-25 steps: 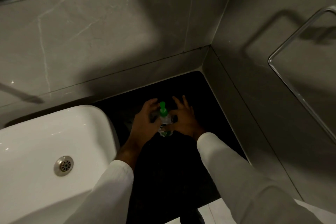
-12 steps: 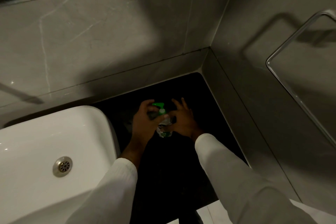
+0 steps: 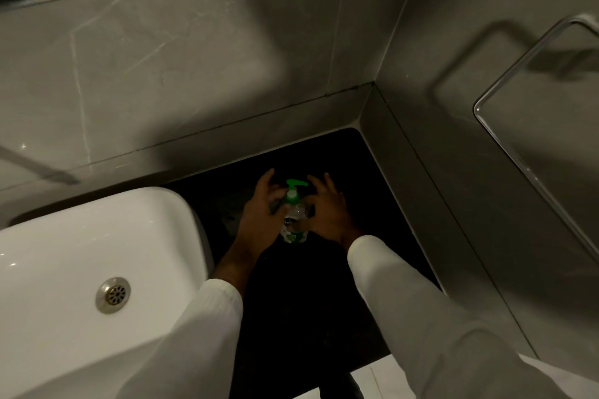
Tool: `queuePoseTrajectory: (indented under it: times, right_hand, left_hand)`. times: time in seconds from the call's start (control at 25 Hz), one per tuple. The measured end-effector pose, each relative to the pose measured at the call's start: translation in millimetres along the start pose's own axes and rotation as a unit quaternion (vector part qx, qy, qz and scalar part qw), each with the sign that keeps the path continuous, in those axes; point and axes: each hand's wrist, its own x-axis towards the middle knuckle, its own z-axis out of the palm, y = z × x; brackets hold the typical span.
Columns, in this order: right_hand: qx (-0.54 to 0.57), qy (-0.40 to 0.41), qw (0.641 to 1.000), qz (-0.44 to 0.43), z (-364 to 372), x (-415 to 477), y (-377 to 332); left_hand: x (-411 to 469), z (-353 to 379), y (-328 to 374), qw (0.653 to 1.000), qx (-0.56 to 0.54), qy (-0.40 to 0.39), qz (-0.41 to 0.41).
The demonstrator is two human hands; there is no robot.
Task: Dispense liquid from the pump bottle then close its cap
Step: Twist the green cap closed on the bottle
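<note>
The pump bottle (image 3: pixel 293 220) is clasped between the fingers of the left hand (image 3: pixel 261 220) and right hand (image 3: pixel 327 214); the green pump head (image 3: pixel 295 185) is raised above them, so closing is judged unfinished.

The hands flank the pump bottle (image 3: pixel 293 220), which blocks the gap between them. Left of the left hand (image 3: pixel 259 217) the white sink (image 3: pixel 97 236) rises close; beyond and right of the right hand (image 3: pixel 327 214), bare dark desk (image 3: pixel 372 204) runs to grey walls (image 3: pixel 421 172).
</note>
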Motion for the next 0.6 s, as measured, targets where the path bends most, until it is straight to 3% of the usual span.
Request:
queuePoseTrajectory:
  times: [0.08,0.24,0.44,0.6]
  right_hand:
    - [0.009,-0.010,1.000,0.025,0.2,0.7,-2.7]
    - [-0.011,-0.007,1.000,0.002,2.9,0.8,-7.8]
    - [-0.003,-0.015,1.000,-0.002,-1.6,-1.7,-6.3]
    - [0.005,-0.021,1.000,-0.011,-5.4,-5.4,-6.0]
  left_hand:
    - [-1.7,0.9,2.8,1.000,0.000,-0.004,-0.002]
    - [2.3,3.9,6.0,0.993,0.063,0.098,0.003]
    - [14.7,-11.5,6.9,0.981,0.174,-0.008,0.080]
    - [17.5,-21.2,-2.7,0.983,0.152,-0.068,0.076]
